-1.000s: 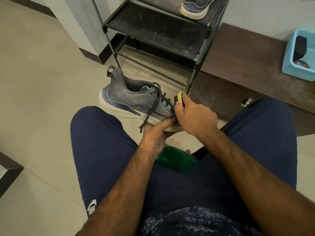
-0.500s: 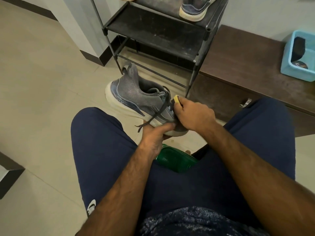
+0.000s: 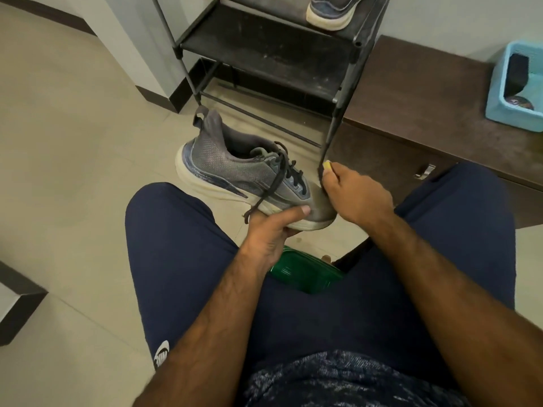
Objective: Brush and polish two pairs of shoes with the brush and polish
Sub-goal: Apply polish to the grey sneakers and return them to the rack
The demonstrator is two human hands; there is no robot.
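Beige tiled floor [image 3: 73, 148], black rack [image 3: 264, 51], brown bench [image 3: 426, 92]

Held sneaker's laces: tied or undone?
Likely undone: one lace end hangs loose down the grey sneaker side to the left hand. Knot near the tongue: cannot tell.

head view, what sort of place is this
Likely a home entryway: a black metal shoe rack stands by the wall, a low dark brown wooden cabinet beside it, on a beige tiled floor.
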